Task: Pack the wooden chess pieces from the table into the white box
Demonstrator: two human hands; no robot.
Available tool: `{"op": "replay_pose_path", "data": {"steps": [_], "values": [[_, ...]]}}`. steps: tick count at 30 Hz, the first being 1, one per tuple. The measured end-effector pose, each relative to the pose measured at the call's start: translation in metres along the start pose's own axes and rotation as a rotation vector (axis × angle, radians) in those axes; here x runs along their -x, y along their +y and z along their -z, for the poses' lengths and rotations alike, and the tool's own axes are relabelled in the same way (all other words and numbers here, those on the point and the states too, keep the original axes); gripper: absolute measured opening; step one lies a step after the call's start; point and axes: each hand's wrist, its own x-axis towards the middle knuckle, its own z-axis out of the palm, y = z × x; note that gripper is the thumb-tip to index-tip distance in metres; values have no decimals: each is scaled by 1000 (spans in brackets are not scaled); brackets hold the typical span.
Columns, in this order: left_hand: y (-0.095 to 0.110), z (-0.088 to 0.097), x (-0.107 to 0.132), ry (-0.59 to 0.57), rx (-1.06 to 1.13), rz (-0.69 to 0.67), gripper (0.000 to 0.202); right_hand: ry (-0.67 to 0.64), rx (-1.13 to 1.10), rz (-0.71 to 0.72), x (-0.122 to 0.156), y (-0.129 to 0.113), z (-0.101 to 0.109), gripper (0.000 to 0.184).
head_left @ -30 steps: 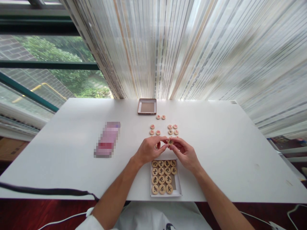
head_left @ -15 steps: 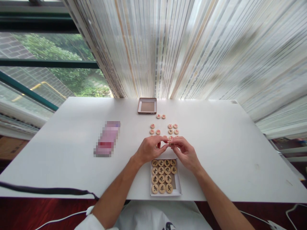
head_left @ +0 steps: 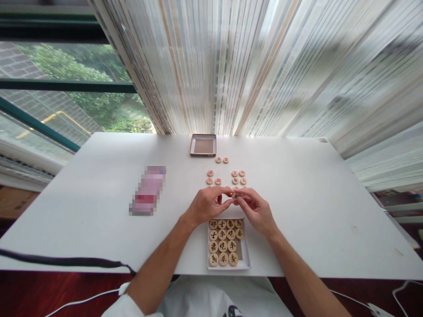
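Between the fingertips of both hands is a round wooden xiangqi piece (head_left: 235, 196) with a dark character on its face. My left hand (head_left: 206, 204) pinches it from the left, thumb and forefinger forming a ring. From the right, my right hand (head_left: 256, 209) grips the same piece with closed fingers. Just below the hands lies an open white box (head_left: 245, 259), holding rows of black-lettered pieces (head_left: 222, 246), with bare floor showing at its right side. Beyond the hands are loose pieces, mostly red-lettered (head_left: 235, 173); some are partly hidden by my fingers.
The box lid (head_left: 202, 145) lies upturned at the table's far edge. A pixelated pink item (head_left: 147, 190) rests on the left of the white table (head_left: 313, 211). A black strap (head_left: 66, 260) crosses the near left edge. A striped curtain (head_left: 211, 66) hangs behind.
The piece held in the fingertips has turned, so its dark-lettered face now shows toward me. Both hands stay in nearly the same place.
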Motion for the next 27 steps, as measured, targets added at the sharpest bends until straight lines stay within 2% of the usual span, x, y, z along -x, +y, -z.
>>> {"op": "replay_pose_path", "data": {"steps": [5, 13, 27], "values": [[-1, -1, 0, 11, 5, -2, 19, 21, -4, -18, 1, 0, 0, 24], [-3, -2, 1, 13, 7, -8, 20, -6, -21, -14, 2, 7, 2, 32], [-2, -1, 1, 8, -6, -1, 23, -3, 103, -11, 2, 8, 4, 35]]}}
